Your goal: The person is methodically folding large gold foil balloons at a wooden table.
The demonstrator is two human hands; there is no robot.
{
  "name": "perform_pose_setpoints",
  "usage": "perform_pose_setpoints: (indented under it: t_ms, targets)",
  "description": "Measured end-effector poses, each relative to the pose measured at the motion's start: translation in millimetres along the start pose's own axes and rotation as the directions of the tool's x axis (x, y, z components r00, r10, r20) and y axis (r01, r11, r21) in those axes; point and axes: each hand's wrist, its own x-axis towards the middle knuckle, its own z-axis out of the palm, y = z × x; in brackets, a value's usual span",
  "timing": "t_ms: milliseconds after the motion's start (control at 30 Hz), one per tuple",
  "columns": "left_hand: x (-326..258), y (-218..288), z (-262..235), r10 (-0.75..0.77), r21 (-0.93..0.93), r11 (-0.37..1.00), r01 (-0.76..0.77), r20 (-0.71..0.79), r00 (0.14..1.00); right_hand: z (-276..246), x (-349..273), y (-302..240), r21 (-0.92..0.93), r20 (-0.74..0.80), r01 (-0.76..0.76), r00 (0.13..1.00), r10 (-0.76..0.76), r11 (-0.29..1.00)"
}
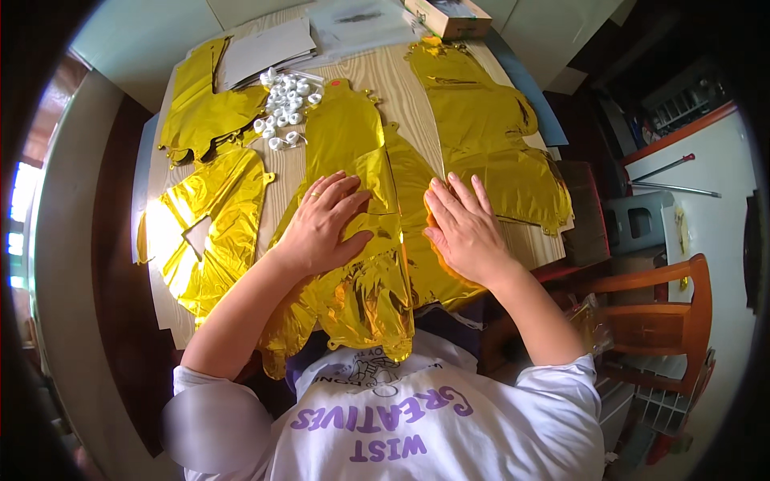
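Several flat, uninflated gold foil balloons lie spread over a wood-grain table. My left hand (325, 220) rests palm down on the middle foil balloon (345, 132), its fingers stretched out and a ring on one of them. To the right, my right hand (465, 228) also lies flat on gold foil, fingers extended and slightly apart. An orange rim shows along that hand's edge; whether it is a reflection or a separate piece I cannot tell. The crumpled near end of the middle balloon hangs over the table edge toward my shirt.
Small white ribbon rolls (286, 104) lie clustered beyond my left hand. Behind them are grey-white sheets (269, 50), a clear plastic sheet (361, 28) and a cardboard box (449, 18). Other gold balloons (204, 232) flank both sides. A wooden chair (658, 321) stands at right.
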Motion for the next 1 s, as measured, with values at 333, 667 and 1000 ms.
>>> perform_pose_setpoints:
  t_ms: [333, 667, 1000]
  targets:
    - [6.5, 6.4, 8.5, 0.031, -0.027, 0.999, -0.032, -0.049, 0.998, -0.2, 6.6, 6.5, -0.010, 0.017, 0.010, 1.000, -0.009, 1.000]
    - [9.7, 3.1, 3.1, 0.037, -0.034, 0.999, -0.040, -0.092, 0.995, -1.9, 12.2, 12.0, 0.063, -0.060, 0.002, 0.998, 0.002, 0.998]
    - [-33.7, -13.6, -20.1, -0.161, -0.168, 0.975, 0.142, -0.104, 0.981, 21.5, 53.0, 12.0, 0.004, -0.057, 0.011, 0.998, -0.010, 1.000]
